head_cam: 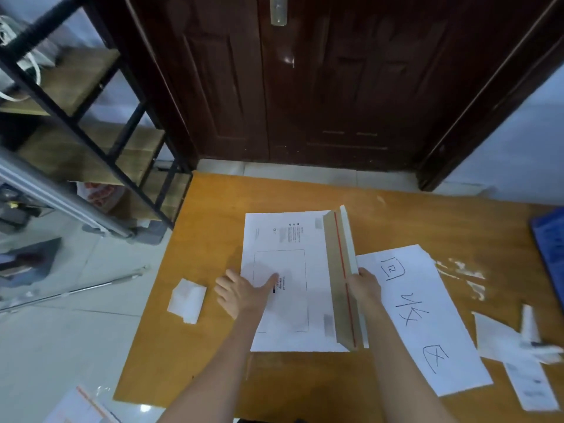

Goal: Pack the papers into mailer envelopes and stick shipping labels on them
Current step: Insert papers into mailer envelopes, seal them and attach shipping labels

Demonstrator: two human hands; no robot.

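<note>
My left hand [241, 293] lies released, pressing the white mailer envelope [287, 282] flat on the table [396, 215]; my right hand [363, 285] grasps its raised flap [341, 270]. Contents hidden.

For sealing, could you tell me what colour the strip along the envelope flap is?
Red, on the brown cardboard flap; head view.

White mailer envelope [287, 279] flat on the table, brown flap [340, 270] with red strip raised, marked paper sheet [424, 315] just beside it
</note>
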